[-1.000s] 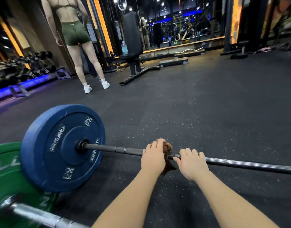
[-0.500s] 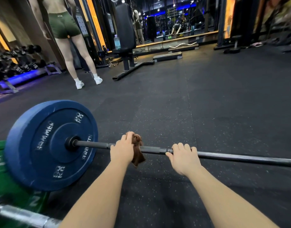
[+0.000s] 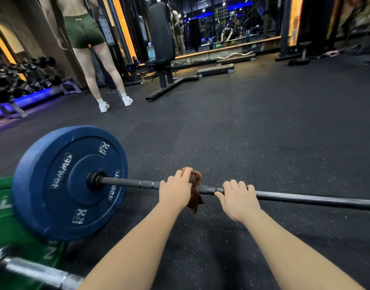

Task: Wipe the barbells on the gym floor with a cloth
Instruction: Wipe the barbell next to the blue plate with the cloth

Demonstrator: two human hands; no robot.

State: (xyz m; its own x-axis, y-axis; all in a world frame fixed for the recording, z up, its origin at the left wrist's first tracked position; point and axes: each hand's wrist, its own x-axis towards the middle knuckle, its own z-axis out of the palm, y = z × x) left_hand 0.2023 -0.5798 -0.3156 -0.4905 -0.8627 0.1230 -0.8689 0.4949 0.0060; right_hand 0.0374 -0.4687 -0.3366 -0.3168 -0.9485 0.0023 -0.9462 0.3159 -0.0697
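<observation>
Firmly, left hand [image 3: 175, 193] clenches crumpled brown cloth [image 3: 195, 181] around round metal bar [image 3: 305, 198]; right hand [image 3: 237, 203] seemingly grasps bare bar.

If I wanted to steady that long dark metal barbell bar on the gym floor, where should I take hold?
Probably take the long dark metal barbell bar on its bare shaft beyond the right hand, from above, fingers curled over. It lies low over the black rubber floor, and the round blue weight plate blocks its left end.

Left hand [image 3: 175, 191] and right hand [image 3: 237, 200] grip, fingers [image 3: 234, 184] curled.
</observation>
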